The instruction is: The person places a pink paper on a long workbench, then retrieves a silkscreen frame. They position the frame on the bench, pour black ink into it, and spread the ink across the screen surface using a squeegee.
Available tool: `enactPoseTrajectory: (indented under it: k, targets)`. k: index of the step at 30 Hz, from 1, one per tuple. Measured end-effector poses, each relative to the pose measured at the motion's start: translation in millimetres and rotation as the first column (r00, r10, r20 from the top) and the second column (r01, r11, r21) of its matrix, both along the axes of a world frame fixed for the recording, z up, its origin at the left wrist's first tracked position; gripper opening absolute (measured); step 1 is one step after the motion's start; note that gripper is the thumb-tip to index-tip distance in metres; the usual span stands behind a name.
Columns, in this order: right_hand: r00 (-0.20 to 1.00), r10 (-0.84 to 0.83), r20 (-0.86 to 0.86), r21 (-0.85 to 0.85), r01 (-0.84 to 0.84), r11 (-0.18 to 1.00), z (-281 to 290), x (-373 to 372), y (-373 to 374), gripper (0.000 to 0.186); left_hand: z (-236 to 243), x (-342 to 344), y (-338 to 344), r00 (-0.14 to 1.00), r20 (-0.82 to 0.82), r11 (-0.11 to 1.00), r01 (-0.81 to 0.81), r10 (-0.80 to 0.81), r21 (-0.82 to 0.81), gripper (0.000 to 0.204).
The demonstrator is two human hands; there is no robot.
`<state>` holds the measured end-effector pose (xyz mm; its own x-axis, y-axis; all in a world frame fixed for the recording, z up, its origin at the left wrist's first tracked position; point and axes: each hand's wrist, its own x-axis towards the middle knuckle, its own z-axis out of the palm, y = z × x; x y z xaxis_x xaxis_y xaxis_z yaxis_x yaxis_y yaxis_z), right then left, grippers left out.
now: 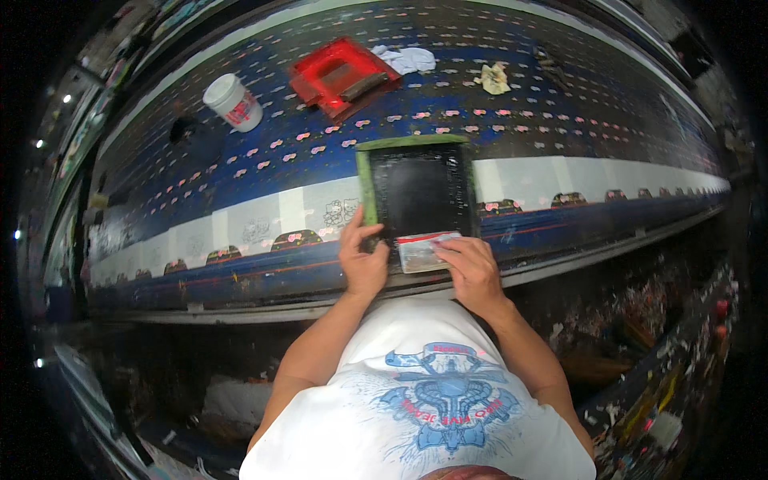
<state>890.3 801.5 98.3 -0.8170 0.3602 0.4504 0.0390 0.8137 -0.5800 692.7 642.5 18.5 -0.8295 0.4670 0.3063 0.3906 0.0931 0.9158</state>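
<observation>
A small screen-printing frame (364, 180) with green-taped edges and a dark mesh lies on the long printing table in front of me. My left hand (366, 256) grips its near left side, fingers curled over the edge. My right hand (474, 268) pinches a flat, clear squeegee (422, 254) with a red strip along its far edge. This squeegee rests across the near end of the frame. Pale fabric pieces (308, 206) run in a row along the table to both sides, several bearing black outlines and dark printed shapes.
Farther back on the blue, print-spotted table (320, 172) stand a white bucket (233, 102) and a red-stained frame (340, 76). Beyond lie a white cloth (410, 59) and a crumpled yellowish rag (493, 78). Scraps litter the lower right beyond the table's near edge.
</observation>
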Motion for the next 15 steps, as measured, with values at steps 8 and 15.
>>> enactPoseTrajectory:
  k: [8, 15]
  targets:
    - [0.996, 0.08, 0.032, -0.057, -0.078, 0.995, -3, 51, 57, 0.042, -17, 41, 55, 0.976, 0.217, 0.997, -0.01, -0.006, 0.073, 0.036]
    - [0.98, 0.163, 0.114, 0.071, -0.172, 0.983, 10, 40, 70, 0.036, -31, 40, 58, 0.952, 0.305, 0.996, -0.02, -0.008, 0.089, 0.037]
